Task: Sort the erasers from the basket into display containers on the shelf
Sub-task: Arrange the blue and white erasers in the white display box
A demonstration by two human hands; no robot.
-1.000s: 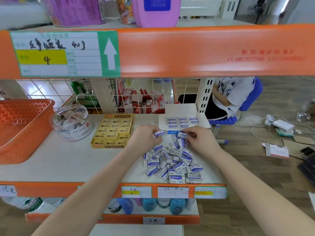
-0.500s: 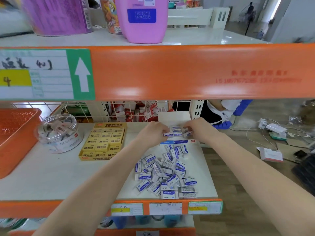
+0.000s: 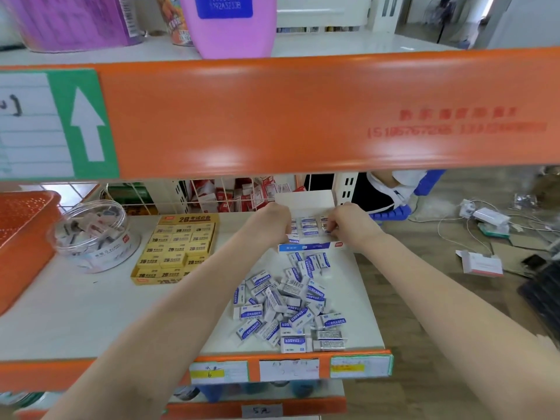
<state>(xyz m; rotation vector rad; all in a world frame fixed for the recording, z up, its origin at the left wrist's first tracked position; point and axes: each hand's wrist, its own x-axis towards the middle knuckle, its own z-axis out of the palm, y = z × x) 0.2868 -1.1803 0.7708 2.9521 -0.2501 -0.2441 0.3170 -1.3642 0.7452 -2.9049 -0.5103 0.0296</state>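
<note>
A loose pile of blue-and-white erasers (image 3: 291, 301) lies on the white shelf (image 3: 91, 313) near its front right. Behind the pile stands a white display box (image 3: 306, 204) with a blue front and several erasers in rows inside. My left hand (image 3: 271, 221) is at the box's left side and pinches a blue-and-white eraser at its fingertips. At the box's right side my right hand (image 3: 348, 222) pinches another eraser over the row. The orange basket (image 3: 21, 234) sits at the far left.
A yellow box of 2B erasers (image 3: 178, 247) and a clear round tub (image 3: 97, 237) of erasers stand left of the hands. The orange upper shelf edge (image 3: 303, 113) hangs low overhead. Another person sits behind the shelf (image 3: 391, 186). Cables and boxes lie on the floor at right.
Both hands moved from the loose pile back to the white display box, each with an eraser, and now sit over its rows. My head has tilted up a little.
</note>
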